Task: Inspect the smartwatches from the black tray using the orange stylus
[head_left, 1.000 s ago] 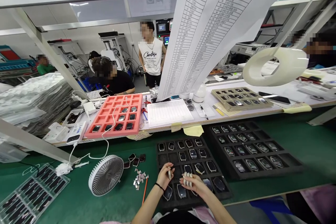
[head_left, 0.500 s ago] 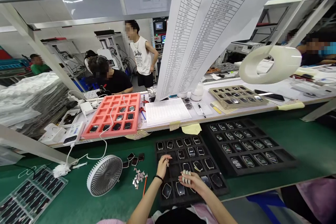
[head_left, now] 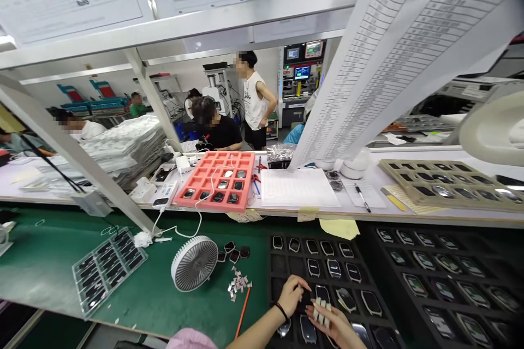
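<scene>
While the left hand hovers over a black foam tray on the green worktop, the right hand sits just beside it, so here's what the head cam shows. Left fingers curl down toward the foam, and honestly can't tell if they're pinching anything. There's a dark band on that wrist. Right fingers are slightly spread, not pinching, with a row of small pale tabs sitting on them.

Right under the fingers are watch bodies lying in the tray's slots, and another black foam tray of watch bodies sits further right of them. Left of the fingers there's a little pile of metal tabs, an orange stick next to it, a few dark watch frames just above, then a white desk fan. Way past that is a clear tray of dark parts.

Straight ahead of the fingers, across the far bench, are a pink tray, a printed sheet and a beige tray. Beyond them a co-worker in a black tee leans over, with another person standing behind.
</scene>
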`<action>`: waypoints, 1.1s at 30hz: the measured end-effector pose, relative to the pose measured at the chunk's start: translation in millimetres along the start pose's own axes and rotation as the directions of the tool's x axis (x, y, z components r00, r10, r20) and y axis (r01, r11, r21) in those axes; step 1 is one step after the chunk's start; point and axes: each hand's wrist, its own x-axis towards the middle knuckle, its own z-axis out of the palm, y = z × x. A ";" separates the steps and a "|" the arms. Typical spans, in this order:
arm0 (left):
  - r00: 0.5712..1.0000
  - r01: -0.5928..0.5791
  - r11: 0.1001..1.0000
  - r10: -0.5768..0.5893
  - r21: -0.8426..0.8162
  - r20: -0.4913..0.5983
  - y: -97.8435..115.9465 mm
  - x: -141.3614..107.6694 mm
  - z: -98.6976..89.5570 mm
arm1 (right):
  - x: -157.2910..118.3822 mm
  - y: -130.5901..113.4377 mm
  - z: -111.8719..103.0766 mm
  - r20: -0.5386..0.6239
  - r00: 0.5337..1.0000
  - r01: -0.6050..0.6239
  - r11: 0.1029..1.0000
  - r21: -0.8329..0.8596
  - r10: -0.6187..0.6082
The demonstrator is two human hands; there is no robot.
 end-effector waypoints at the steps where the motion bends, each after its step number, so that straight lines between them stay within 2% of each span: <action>1: 1.000 0.000 1.000 0.000 0.000 0.000 -1.0 -0.2 0.1 | 1.2 1.0 -1.9 0.016 1.000 0.001 1.000 -0.003 -0.001; 9: 1.000 -0.001 1.000 0.001 0.002 0.008 -6.2 0.2 0.5 | 3.7 -3.1 -5.5 0.028 0.997 -0.076 0.997 -0.026 0.076; 15: 1.000 -0.025 0.999 0.025 0.023 0.005 -6.0 -0.9 0.1 | 1.6 -0.4 -0.4 -0.030 0.999 -0.020 1.000 -0.013 0.019; 20: 0.998 -0.055 0.996 0.056 0.067 -0.008 -3.3 -1.2 -1.7 | -9.0 -8.0 11.0 -0.038 0.999 -0.010 1.000 -0.029 0.009; 29: 0.984 -0.114 0.963 0.143 0.246 -0.105 5.4 25.0 -43.6 | -26.8 -24.9 28.0 0.017 0.999 0.032 0.997 -0.066 -0.030; 33: 0.981 -0.114 0.932 0.161 0.345 -0.111 5.2 34.3 -50.2 | -21.1 -33.8 44.9 0.056 0.998 0.047 0.995 -0.084 -0.042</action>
